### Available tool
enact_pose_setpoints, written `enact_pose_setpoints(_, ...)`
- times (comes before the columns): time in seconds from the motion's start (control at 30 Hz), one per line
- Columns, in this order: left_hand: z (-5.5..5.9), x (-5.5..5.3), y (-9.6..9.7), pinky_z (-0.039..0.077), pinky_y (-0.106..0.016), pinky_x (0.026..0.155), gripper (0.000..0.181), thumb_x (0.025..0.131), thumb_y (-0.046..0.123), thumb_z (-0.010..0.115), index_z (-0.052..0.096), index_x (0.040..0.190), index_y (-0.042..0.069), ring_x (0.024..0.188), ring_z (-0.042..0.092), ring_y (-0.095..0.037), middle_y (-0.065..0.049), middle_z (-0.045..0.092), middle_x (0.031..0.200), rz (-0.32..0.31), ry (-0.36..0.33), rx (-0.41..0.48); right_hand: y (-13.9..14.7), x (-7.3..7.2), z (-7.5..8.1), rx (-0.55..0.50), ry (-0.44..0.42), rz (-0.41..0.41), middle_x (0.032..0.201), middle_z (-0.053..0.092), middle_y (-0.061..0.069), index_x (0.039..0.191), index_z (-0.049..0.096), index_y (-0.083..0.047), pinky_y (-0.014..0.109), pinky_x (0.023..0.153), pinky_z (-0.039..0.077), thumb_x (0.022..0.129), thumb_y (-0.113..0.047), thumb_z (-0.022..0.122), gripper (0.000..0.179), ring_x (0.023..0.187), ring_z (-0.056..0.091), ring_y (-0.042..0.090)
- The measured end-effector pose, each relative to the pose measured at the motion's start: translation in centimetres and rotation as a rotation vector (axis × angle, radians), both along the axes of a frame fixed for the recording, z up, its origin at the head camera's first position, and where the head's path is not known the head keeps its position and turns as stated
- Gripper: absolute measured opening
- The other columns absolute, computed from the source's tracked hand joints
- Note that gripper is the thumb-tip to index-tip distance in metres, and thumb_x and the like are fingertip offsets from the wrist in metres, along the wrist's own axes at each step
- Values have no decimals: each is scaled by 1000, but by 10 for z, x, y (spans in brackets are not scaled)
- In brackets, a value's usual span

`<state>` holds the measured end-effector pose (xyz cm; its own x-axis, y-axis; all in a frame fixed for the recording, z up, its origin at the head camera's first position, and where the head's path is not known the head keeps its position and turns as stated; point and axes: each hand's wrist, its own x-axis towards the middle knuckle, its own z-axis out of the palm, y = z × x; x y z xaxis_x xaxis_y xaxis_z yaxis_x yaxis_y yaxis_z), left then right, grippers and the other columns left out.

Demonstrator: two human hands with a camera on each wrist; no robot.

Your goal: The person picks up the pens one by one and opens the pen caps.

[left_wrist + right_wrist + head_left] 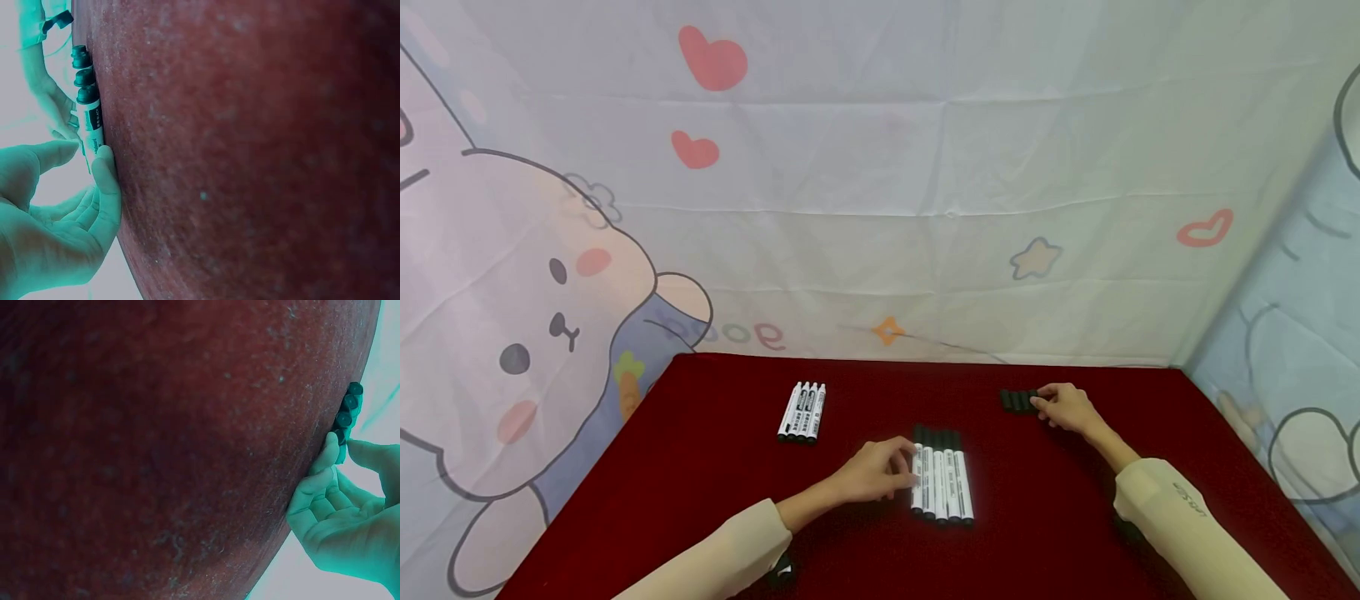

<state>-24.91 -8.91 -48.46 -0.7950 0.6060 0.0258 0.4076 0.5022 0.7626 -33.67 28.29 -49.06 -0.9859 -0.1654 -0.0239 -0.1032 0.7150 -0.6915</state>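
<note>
A row of several white markers (942, 483) with black caps lies side by side on the red table. My left hand (875, 469) is at its left edge, thumb and index finger pinching the outermost marker (92, 122). Farther right, several loose black marker caps (1015, 402) stand in a tight row. With thumb and index finger, my right hand (1066, 408) pinches the cap at the right end of that row (340, 439). Several uncapped white markers (802, 412) lie together at the back left, their pale tips pointing away from me.
Dark red cloth (715, 483) covers the table, whose back edge meets a pale printed curtain (880, 250). A side curtain (1285, 350) hangs along the right. Black wrist devices show under both sleeves.
</note>
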Motion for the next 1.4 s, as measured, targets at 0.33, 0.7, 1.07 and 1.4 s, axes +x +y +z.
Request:
enact_pose_setpoints(0.33,6,-1,7,46,-17,46,44,96,19,72,56,128,-7,51,56,-6,-13,71,84,-6,29,-12,2,-2,4,-3,11,15,81,73,14,128,55,20,29,58,52,104,-15,57,43,62,64,11)
enact_pose_setpoints(0.7,2,0,13,48,-19,46,51,88,15,80,55,129,-3,52,55,-4,-5,67,81,56,5,-48,12,6,7,-19,7,49,83,73,14,133,52,17,27,51,48,105,-17,55,43,63,63,12)
enact_pose_setpoints(1.07,6,9,20,42,-19,52,56,82,11,82,54,128,-5,57,52,-5,-2,63,76,142,71,-136,11,23,17,-10,45,93,81,72,11,132,55,14,26,49,47,105,-18,57,42,62,62,14)
enact_pose_setpoints(1.4,9,12,21,42,-25,50,60,74,15,85,57,126,0,61,53,-12,-3,60,78,259,84,-241,6,38,26,-8,78,165,80,71,12,131,55,15,26,53,47,104,-15,58,40,64,61,15)
